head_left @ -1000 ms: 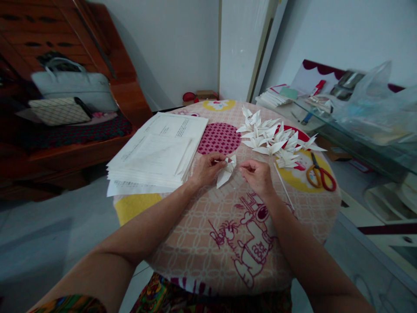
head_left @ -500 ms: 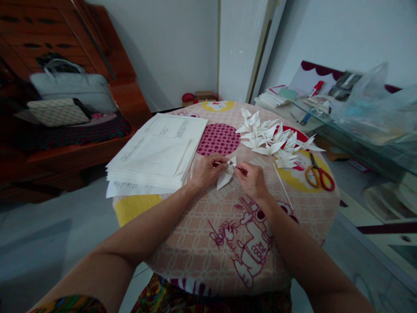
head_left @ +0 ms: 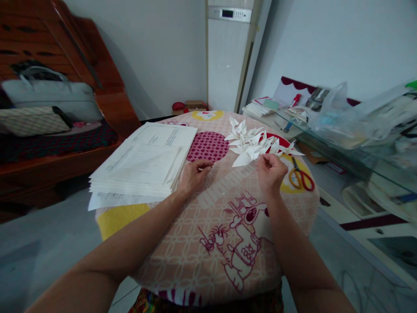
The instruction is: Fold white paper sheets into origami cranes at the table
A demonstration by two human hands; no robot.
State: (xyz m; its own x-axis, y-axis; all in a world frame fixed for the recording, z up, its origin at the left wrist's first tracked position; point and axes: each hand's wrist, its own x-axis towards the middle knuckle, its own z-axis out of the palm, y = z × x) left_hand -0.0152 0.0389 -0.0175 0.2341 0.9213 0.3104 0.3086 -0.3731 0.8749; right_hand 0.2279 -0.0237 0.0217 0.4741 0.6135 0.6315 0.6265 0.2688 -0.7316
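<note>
My right hand [head_left: 272,173] is closed in a pinch on a white origami crane [head_left: 243,159] at the near side of a pile of similar folded paper cranes [head_left: 249,135]. The fingers partly cover where it is gripped. Lower left of the pile, my left hand [head_left: 195,177] rests on the tablecloth, loosely curled, with a small gap between thumb and forefinger and nothing visible in it. It lies just beside a thick stack of printed white paper [head_left: 140,161]. Between my hands a see-through strip with pale bars [head_left: 224,184] lies on the cloth.
Red-and-yellow-handled scissors [head_left: 301,179] lie right of my right hand. The round table wears a patterned cloth [head_left: 176,243]. A glass shelf [head_left: 345,152] holding plastic bags runs along the right, and a wooden bench [head_left: 112,108] with bags stands left.
My right hand has carried the crane away from my left hand, rightward to the pile. My left hand has let go of it. The view has shifted to the right.
</note>
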